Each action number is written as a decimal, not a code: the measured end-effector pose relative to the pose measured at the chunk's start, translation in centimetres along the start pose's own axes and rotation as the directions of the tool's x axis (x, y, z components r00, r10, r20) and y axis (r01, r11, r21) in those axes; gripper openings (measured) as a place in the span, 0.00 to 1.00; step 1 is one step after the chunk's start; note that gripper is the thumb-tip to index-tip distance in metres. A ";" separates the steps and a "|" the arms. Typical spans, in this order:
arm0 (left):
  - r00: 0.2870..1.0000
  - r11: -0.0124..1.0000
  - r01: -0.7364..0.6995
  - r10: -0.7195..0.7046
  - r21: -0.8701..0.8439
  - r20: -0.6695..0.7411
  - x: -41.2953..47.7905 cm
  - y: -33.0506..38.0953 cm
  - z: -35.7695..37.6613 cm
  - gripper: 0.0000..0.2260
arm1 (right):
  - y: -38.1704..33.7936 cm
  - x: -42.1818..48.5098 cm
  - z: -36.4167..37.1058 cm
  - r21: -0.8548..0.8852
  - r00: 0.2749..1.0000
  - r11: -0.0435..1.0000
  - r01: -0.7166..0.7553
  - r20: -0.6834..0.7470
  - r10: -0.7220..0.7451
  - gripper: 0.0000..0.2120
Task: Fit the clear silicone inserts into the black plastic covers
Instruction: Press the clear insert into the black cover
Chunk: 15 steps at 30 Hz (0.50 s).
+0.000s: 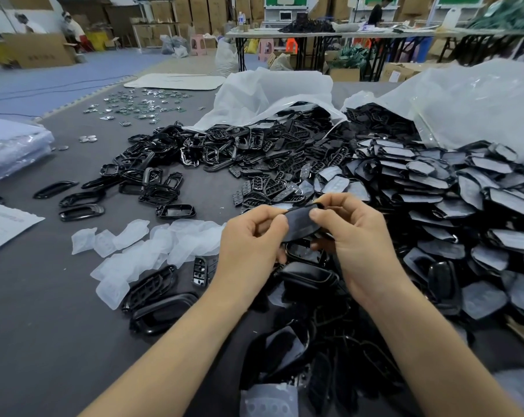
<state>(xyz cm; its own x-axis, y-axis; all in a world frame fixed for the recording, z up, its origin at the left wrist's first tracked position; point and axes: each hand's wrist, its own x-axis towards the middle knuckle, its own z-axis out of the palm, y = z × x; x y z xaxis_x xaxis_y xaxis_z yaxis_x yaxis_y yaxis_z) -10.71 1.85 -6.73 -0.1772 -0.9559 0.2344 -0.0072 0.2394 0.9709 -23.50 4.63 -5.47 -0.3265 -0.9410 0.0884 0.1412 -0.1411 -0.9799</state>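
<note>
Fingers of your left hand (248, 236) and right hand (349, 227) pinch the black cover (300, 224); it looks light and stiff, so hold its rim while seating the floppy insert.

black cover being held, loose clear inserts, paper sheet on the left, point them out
black cover (299, 225): head view, middle of its dark face
clear inserts (152, 245): head view, centre of the loose pile
paper sheet (1, 224): head view, its white middle

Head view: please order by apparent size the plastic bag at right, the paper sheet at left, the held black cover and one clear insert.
1. plastic bag
2. paper sheet, cut by the frame edge
3. black cover and clear insert look alike; the cover is partly hidden.
</note>
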 end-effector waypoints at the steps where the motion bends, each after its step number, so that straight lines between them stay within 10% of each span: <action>1: 1.000 1.000 0.017 -0.017 -0.012 -0.008 0.1 0.0 0.0 0.12 | 0.0 0.0 0.1 0.012 1.000 1.000 -0.005 0.014 0.005 0.07; 15: 0.981 0.965 0.183 -0.168 -0.187 0.092 0.3 -0.1 -0.3 0.11 | 0.9 0.2 0.3 0.076 0.991 0.997 -0.016 0.135 0.005 0.13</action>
<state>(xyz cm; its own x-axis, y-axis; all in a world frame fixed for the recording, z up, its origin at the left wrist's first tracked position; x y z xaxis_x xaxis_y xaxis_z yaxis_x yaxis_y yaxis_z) -10.50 1.45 -6.70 -0.2629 -0.9628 0.0623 0.1443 0.0246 0.9892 -23.10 4.25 -6.28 -0.1961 -0.9748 0.1065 0.2169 -0.1490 -0.9648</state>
